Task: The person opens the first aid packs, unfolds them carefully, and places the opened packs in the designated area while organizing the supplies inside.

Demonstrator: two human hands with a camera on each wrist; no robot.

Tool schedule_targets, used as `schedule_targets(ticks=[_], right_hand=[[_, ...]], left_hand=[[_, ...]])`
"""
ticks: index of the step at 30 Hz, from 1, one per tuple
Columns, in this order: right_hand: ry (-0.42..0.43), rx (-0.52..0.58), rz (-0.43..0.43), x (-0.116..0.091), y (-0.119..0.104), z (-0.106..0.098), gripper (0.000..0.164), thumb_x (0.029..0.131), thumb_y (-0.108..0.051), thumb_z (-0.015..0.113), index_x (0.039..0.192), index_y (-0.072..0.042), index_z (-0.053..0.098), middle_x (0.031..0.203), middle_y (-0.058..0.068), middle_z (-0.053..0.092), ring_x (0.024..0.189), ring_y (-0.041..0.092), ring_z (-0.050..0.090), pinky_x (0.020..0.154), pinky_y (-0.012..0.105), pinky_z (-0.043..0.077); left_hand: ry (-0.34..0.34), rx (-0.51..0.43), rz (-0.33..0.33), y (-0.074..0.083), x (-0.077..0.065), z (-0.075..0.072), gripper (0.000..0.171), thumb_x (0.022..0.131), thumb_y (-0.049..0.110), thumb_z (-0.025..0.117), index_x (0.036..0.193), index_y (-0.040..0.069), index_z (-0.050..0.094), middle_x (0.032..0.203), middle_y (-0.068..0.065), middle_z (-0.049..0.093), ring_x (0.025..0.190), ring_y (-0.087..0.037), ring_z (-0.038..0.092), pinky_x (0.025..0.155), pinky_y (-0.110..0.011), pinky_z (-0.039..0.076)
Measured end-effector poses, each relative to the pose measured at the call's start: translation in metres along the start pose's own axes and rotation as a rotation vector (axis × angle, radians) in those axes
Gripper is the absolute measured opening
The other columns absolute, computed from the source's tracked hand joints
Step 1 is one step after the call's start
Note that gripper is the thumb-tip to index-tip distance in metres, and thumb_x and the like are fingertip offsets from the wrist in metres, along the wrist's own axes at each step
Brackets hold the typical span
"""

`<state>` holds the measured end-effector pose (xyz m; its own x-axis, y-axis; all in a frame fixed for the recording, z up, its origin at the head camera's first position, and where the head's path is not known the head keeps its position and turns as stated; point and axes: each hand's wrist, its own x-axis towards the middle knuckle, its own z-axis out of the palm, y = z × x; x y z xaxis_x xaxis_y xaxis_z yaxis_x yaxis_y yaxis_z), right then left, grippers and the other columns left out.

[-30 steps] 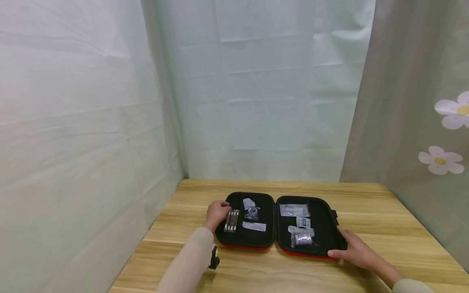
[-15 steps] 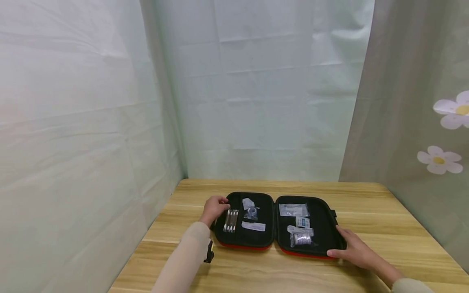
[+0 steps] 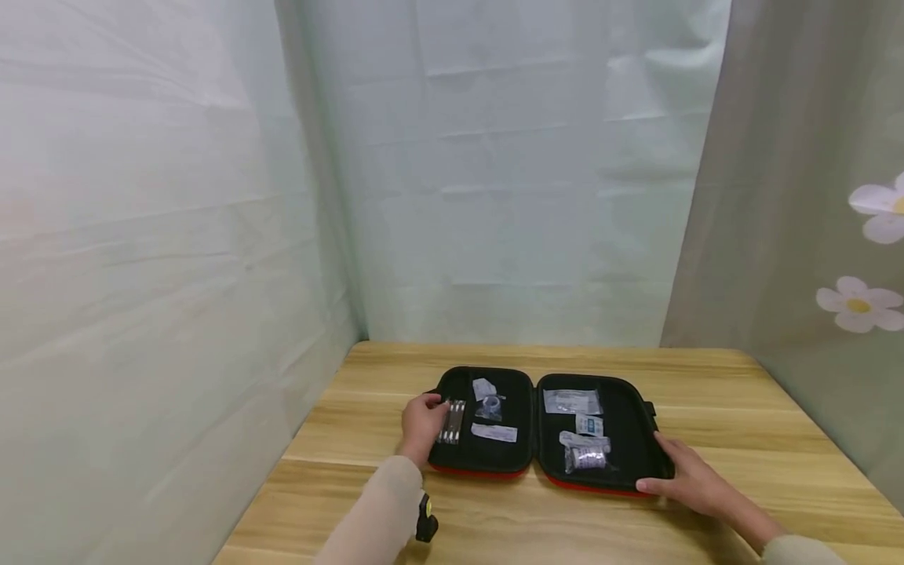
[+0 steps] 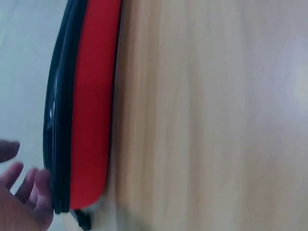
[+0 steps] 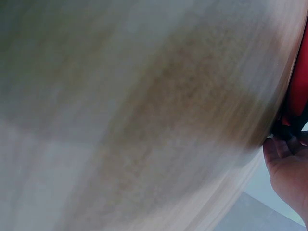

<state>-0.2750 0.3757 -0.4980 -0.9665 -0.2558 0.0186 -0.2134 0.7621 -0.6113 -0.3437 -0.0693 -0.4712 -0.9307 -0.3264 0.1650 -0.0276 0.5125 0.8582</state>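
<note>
A first aid case (image 3: 501, 457), black inside with a red shell, lies unfolded flat on the wooden table. Its left half holds a row of slim brown-and-white swab sticks (image 3: 455, 421), beside several small clear packets. My left hand (image 3: 421, 424) reaches over the case's left edge, fingertips at the sticks' upper end and partly covering them. In the left wrist view, thumb and fingers are apart by the rim, loosely bent. My right hand (image 3: 688, 476) holds the outer front corner of the right half, thumb at the front edge and fingers along the side.
In the right half lie a flat clear packet (image 3: 572, 402), a small white-and-blue sachet (image 3: 589, 425) and a wrapped bandage roll (image 3: 588, 457). The wooden table (image 3: 537, 530) extends around the case. Pale curtains hang behind and at both sides.
My left hand drew back slightly left, then came forward over the rim to the swab sticks. My right hand stays at its corner. The head view has shifted slightly.
</note>
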Motion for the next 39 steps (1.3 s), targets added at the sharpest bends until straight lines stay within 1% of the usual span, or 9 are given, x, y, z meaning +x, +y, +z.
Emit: schedule_targets(ticks=[7, 11, 13, 15, 19, 23, 30, 34, 39], right_hand=[[-0.008, -0.018, 0.026, -0.002, 0.003, -0.004, 0.105, 0.083, -0.046, 0.077, 0.145, 0.020, 0.025, 0.138, 0.047, 0.034, 0.125, 0.062, 0.035, 0.096, 0.070, 0.036], [-0.020, -0.028, 0.039, -0.002, 0.004, -0.007, 0.105, 0.084, -0.047, 0.076, 0.145, 0.020, 0.023, 0.139, 0.047, 0.034, 0.126, 0.062, 0.035, 0.097, 0.070, 0.035], [-0.023, -0.025, 0.043, -0.001, 0.003, -0.008, 0.105, 0.084, -0.047, 0.077, 0.145, 0.020, 0.023, 0.139, 0.047, 0.034, 0.126, 0.062, 0.035, 0.097, 0.070, 0.035], [-0.024, -0.024, 0.042, -0.001, 0.002, -0.009, 0.105, 0.084, -0.046, 0.077, 0.145, 0.021, 0.023, 0.138, 0.047, 0.034, 0.125, 0.062, 0.035, 0.096, 0.070, 0.035], [-0.032, -0.016, 0.057, -0.001, 0.002, -0.008, 0.106, 0.083, -0.046, 0.077, 0.145, 0.021, 0.023, 0.138, 0.047, 0.032, 0.125, 0.062, 0.036, 0.096, 0.070, 0.035], [-0.039, -0.008, 0.065, 0.000, 0.002, -0.007, 0.108, 0.083, -0.048, 0.077, 0.146, 0.020, 0.022, 0.138, 0.048, 0.031, 0.124, 0.062, 0.035, 0.096, 0.071, 0.035], [-0.032, -0.004, 0.057, 0.000, 0.001, -0.004, 0.108, 0.083, -0.049, 0.077, 0.146, 0.019, 0.022, 0.139, 0.047, 0.031, 0.125, 0.062, 0.035, 0.096, 0.071, 0.035], [-0.023, -0.004, 0.037, 0.001, 0.001, -0.002, 0.107, 0.082, -0.048, 0.077, 0.146, 0.020, 0.023, 0.138, 0.047, 0.032, 0.125, 0.062, 0.035, 0.096, 0.071, 0.035], [-0.030, -0.003, 0.046, 0.002, 0.002, -0.001, 0.108, 0.082, -0.049, 0.077, 0.146, 0.019, 0.022, 0.139, 0.047, 0.031, 0.125, 0.062, 0.035, 0.096, 0.071, 0.035]], left_hand=[[0.157, -0.063, -0.070, 0.013, -0.025, 0.013, 0.017, 0.086, 0.005, 0.073, 0.100, -0.004, 0.072, 0.089, -0.014, 0.067, 0.083, -0.032, 0.062, 0.081, -0.048, 0.051], [0.235, -0.117, -0.080, 0.020, -0.034, 0.019, 0.013, 0.084, 0.000, 0.073, 0.095, -0.006, 0.072, 0.106, -0.023, 0.069, 0.095, -0.040, 0.064, 0.086, -0.050, 0.051], [0.251, -0.132, -0.086, 0.022, -0.038, 0.022, 0.013, 0.084, -0.001, 0.072, 0.095, -0.007, 0.071, 0.114, -0.026, 0.067, 0.103, -0.043, 0.062, 0.090, -0.051, 0.049], [0.255, -0.139, -0.099, 0.024, -0.041, 0.023, 0.014, 0.084, -0.001, 0.072, 0.096, -0.007, 0.071, 0.114, -0.028, 0.066, 0.105, -0.045, 0.061, 0.090, -0.052, 0.049], [0.262, -0.108, -0.135, 0.029, -0.046, 0.025, 0.018, 0.082, 0.002, 0.071, 0.098, -0.007, 0.070, 0.100, -0.026, 0.068, 0.094, -0.045, 0.061, 0.086, -0.052, 0.048], [0.275, -0.048, -0.153, 0.032, -0.049, 0.026, 0.022, 0.081, 0.003, 0.071, 0.100, -0.008, 0.070, 0.099, -0.026, 0.068, 0.093, -0.047, 0.060, 0.085, -0.052, 0.047], [0.245, -0.035, -0.213, 0.031, -0.046, 0.028, 0.026, 0.080, 0.001, 0.067, 0.105, -0.008, 0.071, 0.102, -0.026, 0.068, 0.098, -0.047, 0.059, 0.087, -0.051, 0.047], [0.231, 0.011, -0.187, 0.028, -0.042, 0.026, 0.025, 0.078, -0.004, 0.063, 0.102, -0.008, 0.070, 0.100, -0.024, 0.068, 0.098, -0.045, 0.060, 0.088, -0.050, 0.048], [0.216, 0.108, -0.099, 0.023, -0.039, 0.024, 0.020, 0.075, -0.005, 0.066, 0.094, -0.009, 0.068, 0.093, -0.023, 0.069, 0.091, -0.045, 0.062, 0.083, -0.052, 0.049]])
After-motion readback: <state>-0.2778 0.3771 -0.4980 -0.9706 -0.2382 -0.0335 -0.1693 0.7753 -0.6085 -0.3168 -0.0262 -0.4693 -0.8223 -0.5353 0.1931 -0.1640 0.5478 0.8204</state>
